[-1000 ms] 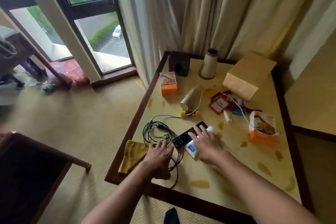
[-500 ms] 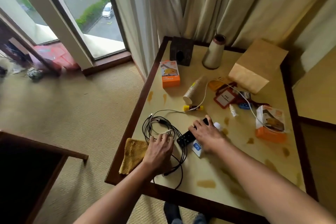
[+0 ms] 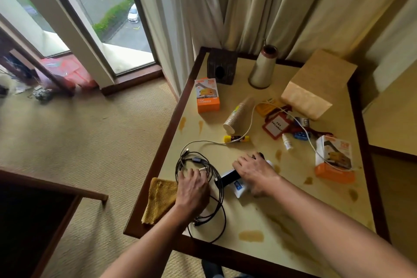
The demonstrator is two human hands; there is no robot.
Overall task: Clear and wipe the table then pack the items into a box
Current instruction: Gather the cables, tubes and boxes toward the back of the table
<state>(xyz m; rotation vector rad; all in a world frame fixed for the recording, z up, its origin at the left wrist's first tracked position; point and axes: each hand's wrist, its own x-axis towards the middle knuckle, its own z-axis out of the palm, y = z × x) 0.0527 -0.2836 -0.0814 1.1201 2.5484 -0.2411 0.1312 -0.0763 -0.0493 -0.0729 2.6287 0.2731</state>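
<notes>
On the near-left part of the cream-topped square table with its dark wooden rim, both your hands are down among the clutter. The step in hand looks like clearing, so wiping must wait. Plan the carry first. The plain brown cardboard box sits at the far right corner, well apart from where you work, and it appears closed. Collect a full handful before you reach for it. Leave the mustard-yellow woven cloth at the near-left edge, just beside your left hand, for later. The orange-brown stains scattered over the top will need it once things are off. Your left hand lies palm-down on the loose coil of black cable, fingers bent over the strands; I cannot tell whether they have closed round them. Gather every loop into the palm before lifting, since one loop reaches toward the near edge and could snag. Your right hand grasps the slim black remote, fingers over its far side and thumb on the near side. A small white packet with a blue label lies against it, touching. Take both together, or the packet may slide.
</notes>
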